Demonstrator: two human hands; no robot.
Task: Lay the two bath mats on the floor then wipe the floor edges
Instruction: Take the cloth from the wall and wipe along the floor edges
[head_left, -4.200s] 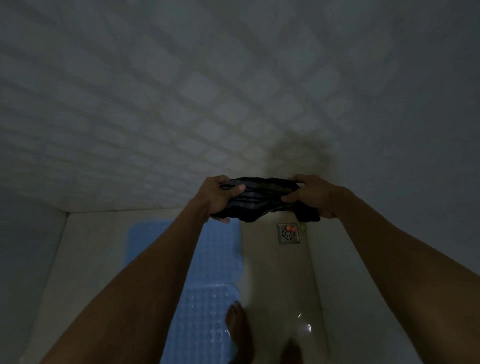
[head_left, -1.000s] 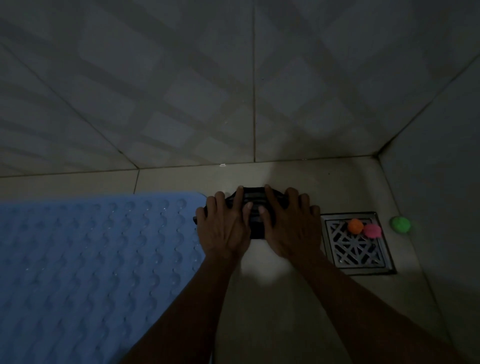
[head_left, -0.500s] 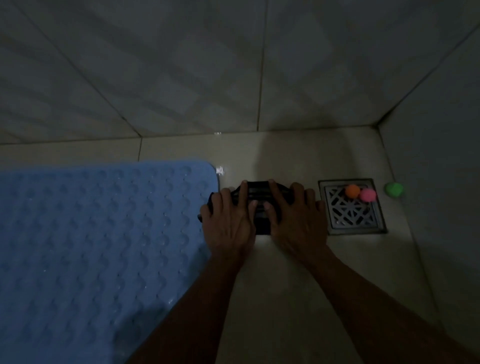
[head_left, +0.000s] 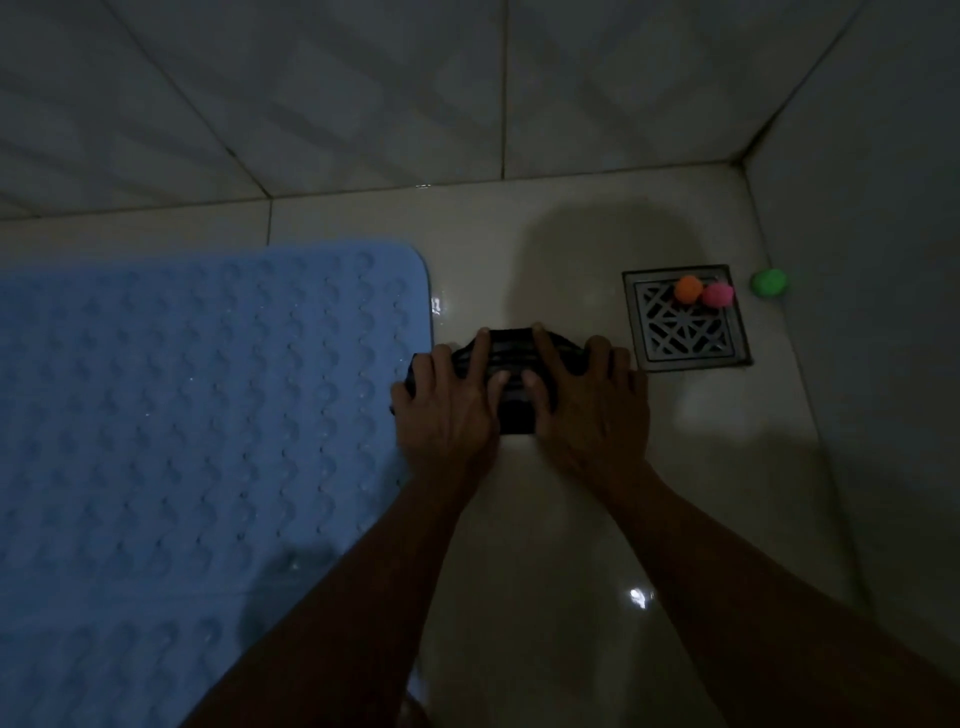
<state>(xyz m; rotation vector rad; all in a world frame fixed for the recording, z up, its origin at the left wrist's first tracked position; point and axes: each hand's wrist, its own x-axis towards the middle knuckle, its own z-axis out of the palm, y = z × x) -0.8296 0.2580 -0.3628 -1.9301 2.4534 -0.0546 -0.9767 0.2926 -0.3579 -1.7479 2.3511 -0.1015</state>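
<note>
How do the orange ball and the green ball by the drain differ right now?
The orange ball sits on the drain grate, touching a pink ball; the green ball lies alone on bare floor beside the right wall, off the grate. The orange ball is nearer the hands than the green one. Both look small, round and similar in size, and neither hand touches either.
</note>
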